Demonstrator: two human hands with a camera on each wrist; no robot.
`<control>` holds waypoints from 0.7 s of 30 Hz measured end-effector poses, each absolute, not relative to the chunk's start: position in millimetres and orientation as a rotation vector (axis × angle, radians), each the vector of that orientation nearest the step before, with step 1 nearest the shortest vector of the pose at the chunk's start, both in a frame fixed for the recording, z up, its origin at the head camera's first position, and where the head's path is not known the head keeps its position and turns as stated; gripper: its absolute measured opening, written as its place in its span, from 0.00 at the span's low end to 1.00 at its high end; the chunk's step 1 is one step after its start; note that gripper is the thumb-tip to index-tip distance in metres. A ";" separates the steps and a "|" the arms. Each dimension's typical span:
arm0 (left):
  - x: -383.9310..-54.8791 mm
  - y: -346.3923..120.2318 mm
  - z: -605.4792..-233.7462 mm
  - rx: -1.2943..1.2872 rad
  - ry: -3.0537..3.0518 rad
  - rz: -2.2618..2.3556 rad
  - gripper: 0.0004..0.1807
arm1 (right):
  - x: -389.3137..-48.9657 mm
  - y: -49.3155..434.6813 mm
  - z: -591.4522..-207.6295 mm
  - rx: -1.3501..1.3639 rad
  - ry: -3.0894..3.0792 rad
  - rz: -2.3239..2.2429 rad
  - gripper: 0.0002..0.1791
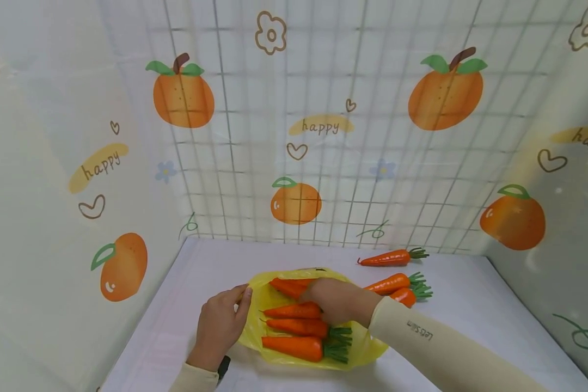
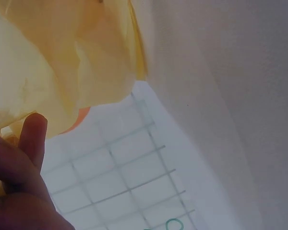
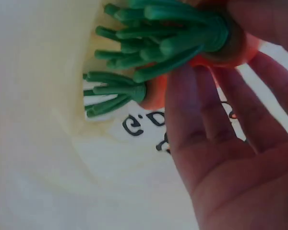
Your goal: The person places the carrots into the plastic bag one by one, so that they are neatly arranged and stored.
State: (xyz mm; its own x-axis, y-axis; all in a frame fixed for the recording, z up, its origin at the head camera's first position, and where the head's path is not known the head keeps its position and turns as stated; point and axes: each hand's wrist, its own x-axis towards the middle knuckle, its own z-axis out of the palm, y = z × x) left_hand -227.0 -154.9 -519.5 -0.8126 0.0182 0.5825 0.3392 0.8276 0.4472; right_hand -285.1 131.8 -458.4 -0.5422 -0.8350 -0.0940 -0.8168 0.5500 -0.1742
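A yellow plastic bag lies with its mouth spread wide in the head view. Its left rim is pinched by my left hand; the left wrist view shows those fingers against the thin yellow plastic. My right hand reaches inside and grips an orange carrot near the back of the bag. In the right wrist view, thumb and fingers sit around that carrot's top, beside its green stalks. Three more carrots lie side by side at the front of the bag, leafy ends to the right.
On the white table, to the right of the bag, lie a carrot at the back and two others closer in, partly behind my right forearm. A printed curtain with fruit pictures surrounds the table's back and sides.
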 end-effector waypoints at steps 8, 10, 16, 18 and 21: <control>-226.6 -154.8 -520.6 -0.262 -2.440 -0.750 0.21 | -276.7 136.5 -447.5 -1.348 2.669 0.014 0.13; -226.4 -154.7 -520.0 -0.262 -2.441 -0.750 0.21 | -277.6 136.6 -448.0 -1.329 2.673 0.009 0.12; -226.6 -155.3 -519.3 -0.270 -2.432 -0.746 0.20 | -280.3 138.4 -447.3 -1.307 2.672 -0.025 0.15; -226.6 -155.5 -519.3 -0.268 -2.430 -0.752 0.19 | -279.9 138.5 -447.9 -1.287 2.672 -0.033 0.15; -226.3 -155.6 -519.1 -0.257 -2.434 -0.769 0.19 | -278.0 138.3 -449.4 -1.270 2.678 -0.041 0.14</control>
